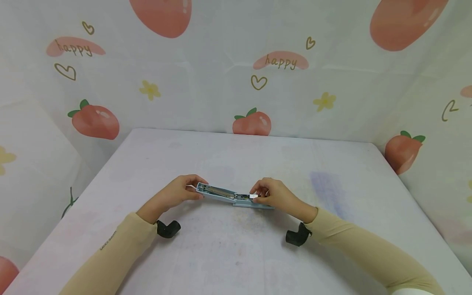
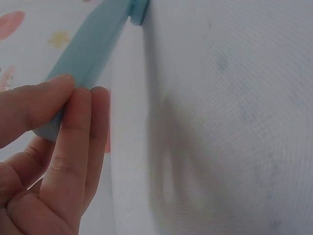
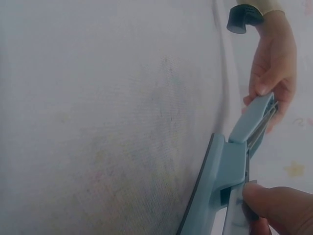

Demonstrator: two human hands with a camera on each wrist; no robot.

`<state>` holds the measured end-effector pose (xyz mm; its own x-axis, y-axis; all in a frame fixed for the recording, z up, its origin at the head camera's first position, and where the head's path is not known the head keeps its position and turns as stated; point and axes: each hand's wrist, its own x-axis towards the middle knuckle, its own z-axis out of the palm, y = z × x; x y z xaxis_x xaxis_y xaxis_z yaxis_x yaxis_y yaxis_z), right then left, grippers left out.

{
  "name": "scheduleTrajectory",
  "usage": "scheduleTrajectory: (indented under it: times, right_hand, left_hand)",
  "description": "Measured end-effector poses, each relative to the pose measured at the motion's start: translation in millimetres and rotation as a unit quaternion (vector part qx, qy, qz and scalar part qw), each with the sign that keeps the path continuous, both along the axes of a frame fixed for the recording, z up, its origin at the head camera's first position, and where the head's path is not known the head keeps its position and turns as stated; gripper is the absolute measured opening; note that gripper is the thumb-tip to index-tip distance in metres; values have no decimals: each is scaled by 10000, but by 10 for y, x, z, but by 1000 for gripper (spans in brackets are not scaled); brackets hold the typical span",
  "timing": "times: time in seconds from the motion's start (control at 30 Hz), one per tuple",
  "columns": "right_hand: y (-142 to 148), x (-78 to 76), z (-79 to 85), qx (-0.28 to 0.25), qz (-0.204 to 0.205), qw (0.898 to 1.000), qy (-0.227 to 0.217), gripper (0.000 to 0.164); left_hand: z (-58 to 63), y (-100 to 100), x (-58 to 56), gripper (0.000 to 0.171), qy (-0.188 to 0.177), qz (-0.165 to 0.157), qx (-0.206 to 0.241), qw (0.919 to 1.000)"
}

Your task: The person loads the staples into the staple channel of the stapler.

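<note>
A light blue stapler point(image 1: 216, 194) lies unfolded on the table, its top arm swung far back to the left and its metal inside facing up. My left hand point(image 1: 186, 188) pinches the end of that arm between thumb and fingers; in the left wrist view the blue cover point(image 2: 95, 44) runs up from the fingertips. Over the staple channel at the base's right part, my right hand point(image 1: 274, 194) pinches a small silvery piece point(image 1: 253, 196), which looks like a strip of staples. The right wrist view shows the thumb point(image 3: 274, 203) against the channel; the fingers behind are mostly hidden.
A white cloth-covered table point(image 1: 206, 262) spreads around the stapler, with a bluish smudge point(image 1: 328, 192) on the right. Black mounts point(image 1: 168, 229) sit at both wrists. Behind the table hangs a printed peach curtain point(image 1: 206, 90).
</note>
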<state>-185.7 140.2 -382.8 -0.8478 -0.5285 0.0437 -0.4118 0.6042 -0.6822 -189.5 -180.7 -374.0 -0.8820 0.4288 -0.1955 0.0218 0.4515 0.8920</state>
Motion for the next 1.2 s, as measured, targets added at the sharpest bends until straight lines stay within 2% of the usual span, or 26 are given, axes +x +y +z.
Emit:
scheduleTrajectory:
  times: [0.67, 1.2]
  right_hand:
    - [4, -8, -13, -8, 90, 9998, 169, 13]
    - [-13, -12, -14, 113, 46, 9999, 87, 13]
  left_hand:
    - [12, 8, 1, 38, -2, 13, -84, 10000]
    - [14, 8, 5, 38, -6, -6, -51, 10000]
